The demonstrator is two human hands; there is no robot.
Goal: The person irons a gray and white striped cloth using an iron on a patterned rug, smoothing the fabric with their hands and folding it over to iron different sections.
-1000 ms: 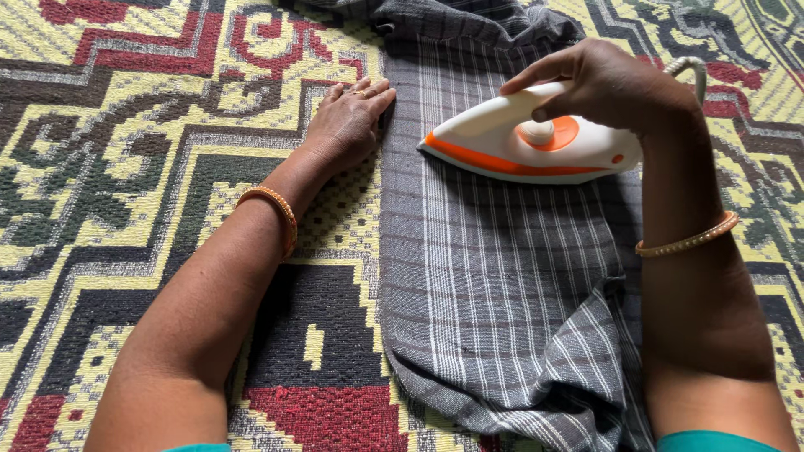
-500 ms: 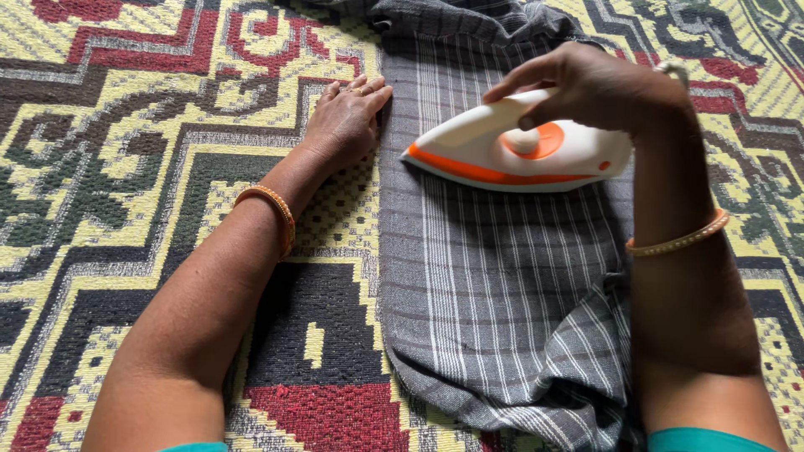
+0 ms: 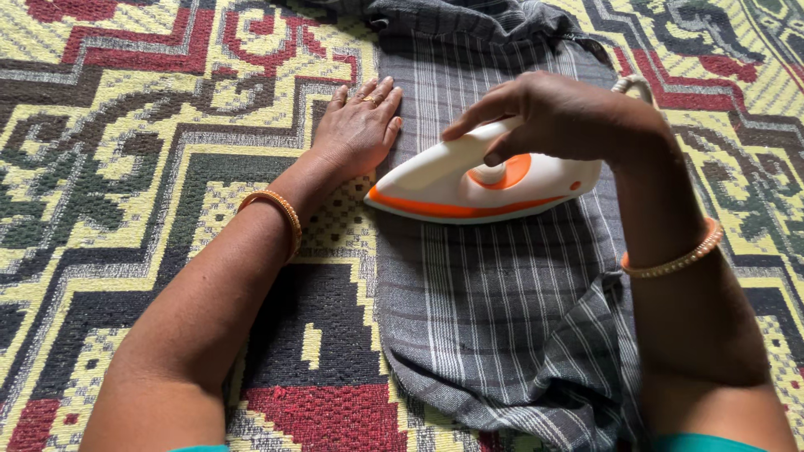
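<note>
The iron (image 3: 469, 180) has slid leftward, tip pointing left across the grey cloth (image 3: 502, 310) (patterned mat (image 3: 126, 167) beneath); right hand (image 3: 561, 113) grips it, left hand (image 3: 358, 130) pressed flat.

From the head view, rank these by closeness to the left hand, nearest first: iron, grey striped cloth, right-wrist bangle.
1. Grey striped cloth: the left hand rests on its left edge.
2. Iron: just right of the hand, tip close.
3. Right-wrist bangle: far right.

Right hand (image 3: 561, 117) grips a white and orange iron (image 3: 477, 184) flat on grey striped cloth (image 3: 494, 293). Left hand (image 3: 358, 130) lies flat at the cloth's edge, on a patterned mat (image 3: 126, 167).
</note>
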